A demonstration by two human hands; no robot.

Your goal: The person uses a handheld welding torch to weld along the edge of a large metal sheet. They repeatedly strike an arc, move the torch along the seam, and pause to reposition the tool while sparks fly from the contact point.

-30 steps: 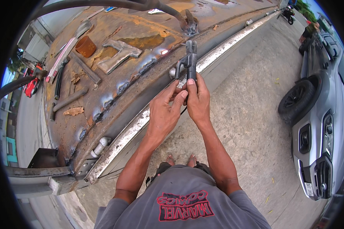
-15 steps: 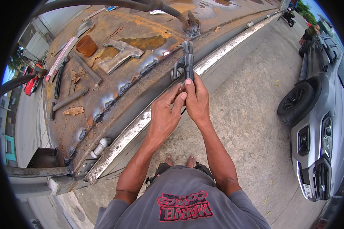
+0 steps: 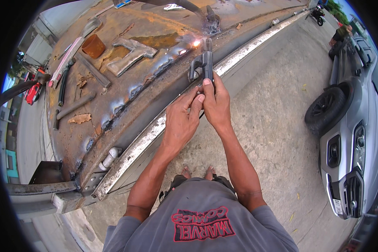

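Observation:
My right hand (image 3: 216, 103) is wrapped round the handle of a black welding electrode holder (image 3: 207, 63), its thumb along the top. Beside it, my left hand (image 3: 182, 113) closes on the holder's lower end, partly hidden by its own fingers. At the holder's far tip a bright orange welding arc (image 3: 196, 43) burns on the seam of a rusty steel plate (image 3: 126, 90). A glowing spot lies just left of the arc. From there a bluish, dark weld bead (image 3: 134, 90) runs back toward the near left along the plate's edge.
On the plate lie a hammer (image 3: 76, 105), a T-shaped metal piece (image 3: 132, 55), a rusty ring (image 3: 93, 46) and a flat bar (image 3: 93, 70). A bent pipe (image 3: 185, 9) crosses above. A silver pickup (image 3: 353, 138) stands right; another person (image 3: 341, 34) is beyond it.
An arc has lit at the holder's tip with sparks around it. Both hands keep their grip, and the holder has tilted only slightly.

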